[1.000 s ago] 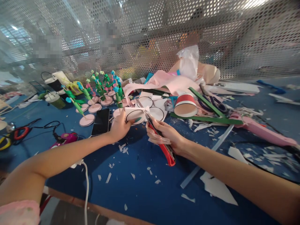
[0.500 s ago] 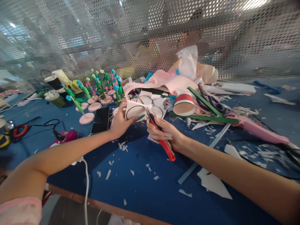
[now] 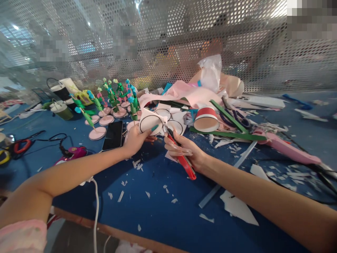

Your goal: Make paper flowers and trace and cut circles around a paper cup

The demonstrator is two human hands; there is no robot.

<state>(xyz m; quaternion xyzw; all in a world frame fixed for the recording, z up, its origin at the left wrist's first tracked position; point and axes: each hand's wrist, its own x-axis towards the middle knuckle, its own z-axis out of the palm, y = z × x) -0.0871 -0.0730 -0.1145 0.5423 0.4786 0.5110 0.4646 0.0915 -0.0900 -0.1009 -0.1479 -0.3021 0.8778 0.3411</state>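
My left hand (image 3: 135, 140) pinches a piece of white paper (image 3: 150, 123) with black circles drawn on it, thumb on top. The paper is raised a little above the table. My right hand (image 3: 184, 147) is wrapped round red-handled snips (image 3: 185, 165), with their dark jaws pointing up and away. The jaw tips meet the paper's right edge beside the drawn circle; whether they bite into it cannot be made out. Behind lies more white paper (image 3: 176, 127) with drawn circles. A black phone (image 3: 113, 135) rests left of my left hand.
Pink discs (image 3: 97, 133) bearing green and blue paper stems stand at the left. A red-and-white paper cup (image 3: 206, 119), green strips (image 3: 229, 134) and a pink glue gun (image 3: 289, 147) lie right. Paper scraps litter the blue table (image 3: 158, 218). A perforated metal screen (image 3: 168, 42) rises behind.
The paper has tilted and shifted slightly left and down, so its drawn circle shows more fully. My left fingers have shifted on it. My right hand still grips the snips, nearly in place.
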